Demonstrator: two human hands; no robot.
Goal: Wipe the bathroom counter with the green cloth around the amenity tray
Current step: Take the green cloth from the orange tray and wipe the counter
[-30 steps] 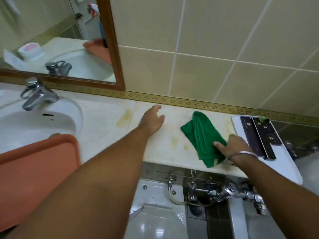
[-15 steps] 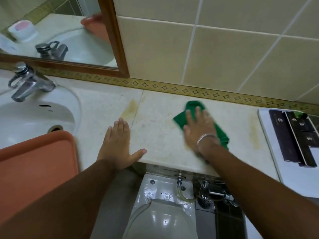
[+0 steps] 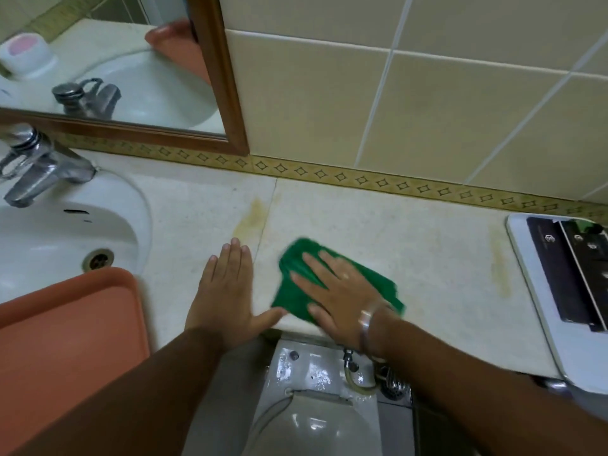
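Flat right hand [image 3: 342, 291] presses folded, seemingly plush green cloth [image 3: 296, 291] onto speckled counter [image 3: 427, 258].

head view | worn high, facing forward-down | close over pale speckled stone worktop [image 3: 378, 232] | beige tiled wall [image 3: 427, 110] behind

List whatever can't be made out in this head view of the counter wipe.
- Counter under the green cloth: covered by the cloth and the right hand, so its cleanliness is unknown.
- Amenity tray: cut off by the right edge; the print on its dark packets is too small to read.
- Orange tray: cut off by the left edge and partly hidden by the left arm.
- Left hand: flat on the counter; its palm side is hidden.
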